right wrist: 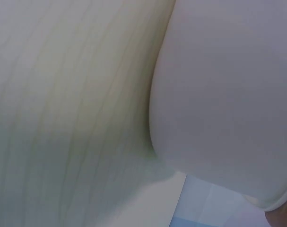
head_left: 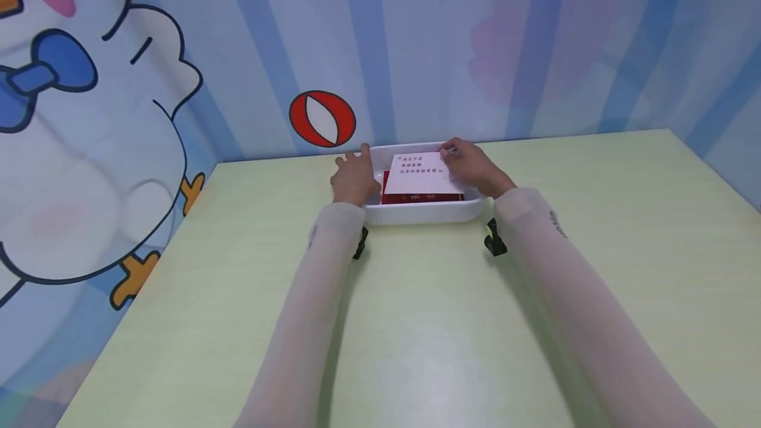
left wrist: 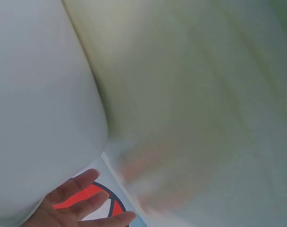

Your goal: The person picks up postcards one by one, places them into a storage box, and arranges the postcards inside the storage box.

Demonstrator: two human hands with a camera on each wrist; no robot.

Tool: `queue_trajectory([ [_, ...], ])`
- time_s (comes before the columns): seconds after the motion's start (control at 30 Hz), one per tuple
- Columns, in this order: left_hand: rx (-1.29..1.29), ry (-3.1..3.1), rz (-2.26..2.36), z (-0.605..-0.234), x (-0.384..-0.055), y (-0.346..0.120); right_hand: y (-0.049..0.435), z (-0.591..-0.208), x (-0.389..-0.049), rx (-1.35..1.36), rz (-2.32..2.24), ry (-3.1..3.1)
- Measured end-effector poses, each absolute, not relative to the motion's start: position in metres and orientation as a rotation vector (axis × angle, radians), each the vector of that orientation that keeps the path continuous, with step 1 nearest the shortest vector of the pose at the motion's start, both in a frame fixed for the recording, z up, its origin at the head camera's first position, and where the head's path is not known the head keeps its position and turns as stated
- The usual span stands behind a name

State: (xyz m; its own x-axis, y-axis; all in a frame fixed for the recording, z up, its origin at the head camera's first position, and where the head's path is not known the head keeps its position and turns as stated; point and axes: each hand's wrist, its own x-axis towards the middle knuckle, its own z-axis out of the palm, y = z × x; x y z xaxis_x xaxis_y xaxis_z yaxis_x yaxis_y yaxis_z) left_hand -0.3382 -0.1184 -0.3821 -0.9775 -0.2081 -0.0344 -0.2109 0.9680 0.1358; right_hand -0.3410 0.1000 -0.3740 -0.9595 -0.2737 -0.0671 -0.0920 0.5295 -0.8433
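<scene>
A shallow white tray stands at the back of the table, against the wall. In it lies a flat, white-topped piece with lines of small red print; a dark red side with pale lettering shows below its front edge. My right hand pinches its far right corner between thumb and fingers. At the tray's left end is my left hand, its fingers spread and its thumb right at the rim. The left wrist view shows these spread fingers beyond the tray wall; the right wrist view leaves nearly all the right hand hidden.
A pale yellow-green table reaches from me to the wall. The blue striped wall covering rises directly behind the tray, with a red and white ball printed on it. Black straps hang below the wrists.
</scene>
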Motion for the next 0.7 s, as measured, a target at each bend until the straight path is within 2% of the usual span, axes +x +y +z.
queue_trajectory([
  [0.7, -0.315, 3.119, 0.224, -0.3772, -0.3283, -0.1182, 0.0980, -0.3731, -0.3420, -0.444, -1.220, 2.580],
])
